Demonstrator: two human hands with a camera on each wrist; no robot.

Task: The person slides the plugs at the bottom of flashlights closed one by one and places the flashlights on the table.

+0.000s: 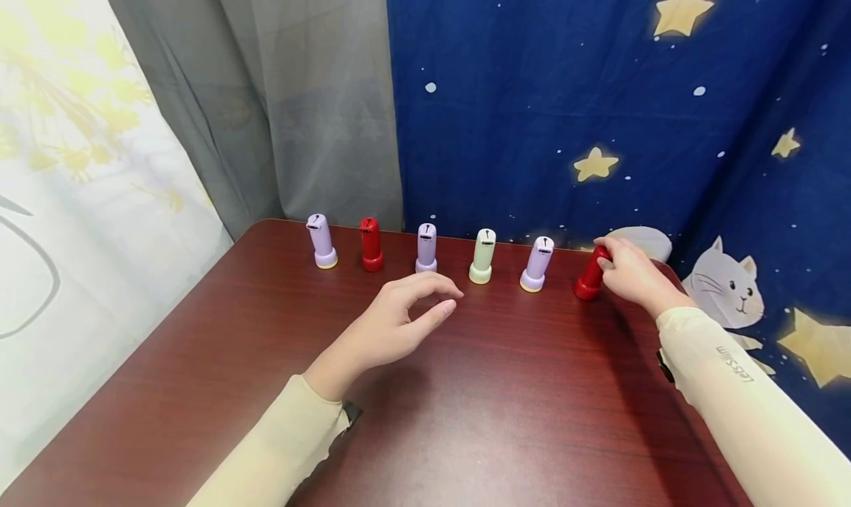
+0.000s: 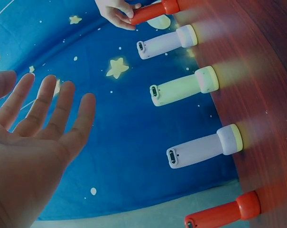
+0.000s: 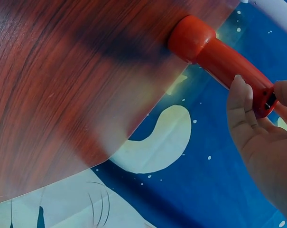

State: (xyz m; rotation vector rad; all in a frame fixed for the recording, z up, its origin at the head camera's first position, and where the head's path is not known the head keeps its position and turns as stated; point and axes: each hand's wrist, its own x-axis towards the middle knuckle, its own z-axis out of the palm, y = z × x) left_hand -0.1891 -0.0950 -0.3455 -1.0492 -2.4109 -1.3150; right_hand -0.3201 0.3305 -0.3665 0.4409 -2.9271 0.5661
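At the right end of a row of small flashlights, my right hand [image 1: 631, 274] grips the top of a red flashlight [image 1: 586, 284], thumb and fingers around its tail end in the right wrist view. That flashlight stands head down, close to the table's far edge. My left hand [image 1: 392, 322] is held over the middle of the table, fingers loosely bent and holding nothing. Nearest to it stand a purple flashlight [image 1: 426, 248] and a pale green flashlight [image 1: 482, 259]. Another purple flashlight [image 1: 536, 265] stands just left of the gripped red one.
Further left in the row are a second red flashlight [image 1: 371, 247] and a purple flashlight [image 1: 322, 242], both upright on their heads. The dark red wooden table [image 1: 505, 403] ends just behind the row, with a blue star-patterned curtain [image 1: 499, 123] and a grey curtain [image 1: 326, 108] beyond.
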